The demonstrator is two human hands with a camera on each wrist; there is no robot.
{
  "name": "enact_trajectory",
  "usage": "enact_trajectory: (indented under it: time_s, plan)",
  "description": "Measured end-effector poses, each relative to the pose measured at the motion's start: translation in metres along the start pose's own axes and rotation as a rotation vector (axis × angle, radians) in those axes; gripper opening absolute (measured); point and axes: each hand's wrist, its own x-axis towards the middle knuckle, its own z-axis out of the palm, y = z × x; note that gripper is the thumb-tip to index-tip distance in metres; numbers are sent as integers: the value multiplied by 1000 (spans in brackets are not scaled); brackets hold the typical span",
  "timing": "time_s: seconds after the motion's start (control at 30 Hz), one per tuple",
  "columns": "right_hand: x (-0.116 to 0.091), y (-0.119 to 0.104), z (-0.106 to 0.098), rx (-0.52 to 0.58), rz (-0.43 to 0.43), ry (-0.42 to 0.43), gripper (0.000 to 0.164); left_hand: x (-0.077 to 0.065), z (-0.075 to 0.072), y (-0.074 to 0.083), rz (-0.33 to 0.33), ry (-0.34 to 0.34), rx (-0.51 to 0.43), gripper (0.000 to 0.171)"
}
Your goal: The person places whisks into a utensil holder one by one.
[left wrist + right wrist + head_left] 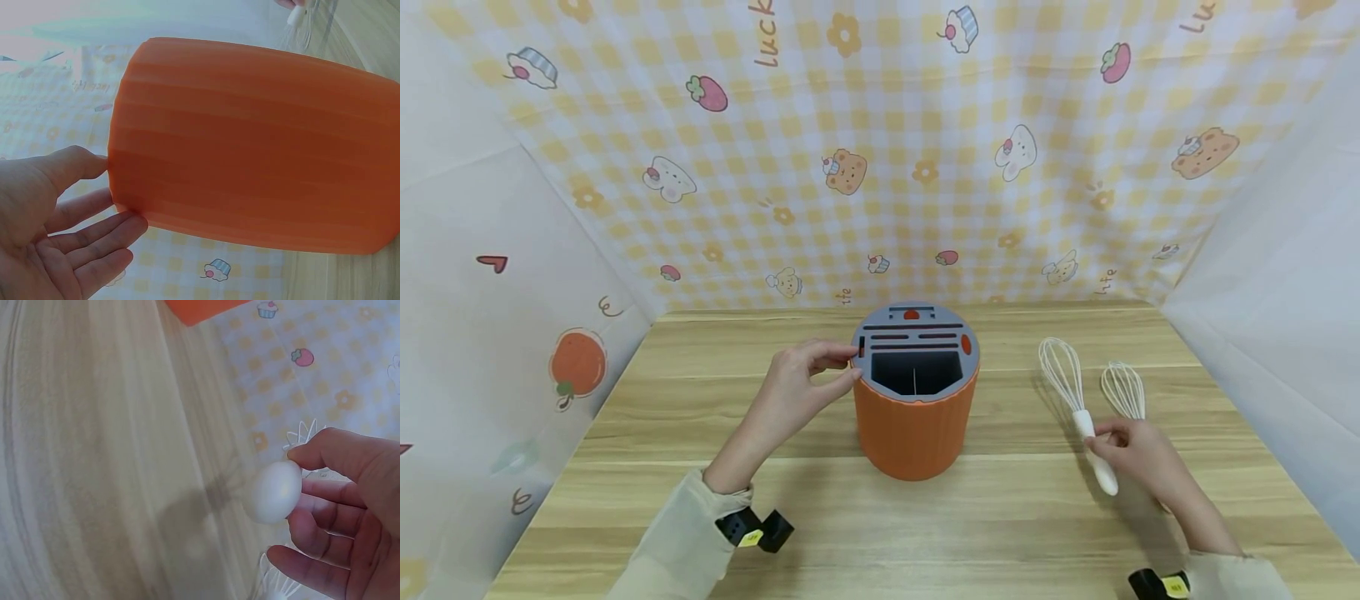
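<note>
An orange ribbed utensil holder (916, 437) with a grey slotted top (891, 342) stands upright mid-table. My left hand (793, 379) touches its left rim with thumb and fingertips, the fingers nearly straight; the left wrist view shows them at the edge of the orange wall (250, 144). To the right, my right hand (1138, 454) pinches a white-handled whisk (1105, 473) between thumb and fingers. Its wire loops point away from me. In the right wrist view, the rounded handle end (272, 492) faces the camera and hides most of the whisk.
A second, smaller whisk (1124, 388) lies on the wooden table (1000, 525) beside my right hand, its handle mostly hidden by that hand. A checkered cloth (887, 108) hangs behind the table, with pale sheets on the left (452, 333) and right (1292, 275).
</note>
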Motion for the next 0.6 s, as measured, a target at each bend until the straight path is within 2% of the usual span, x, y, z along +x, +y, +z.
enact_trajectory:
  time_s: [0.3, 0.6]
  plan:
    - [3, -12, -7, -6, -59, 53, 17, -1, 0, -1, -1, 5, -3, 27]
    - [2, -26, -14, -39, -110, 147, 22, -1, 0, -1, -2, 6, -3, 27]
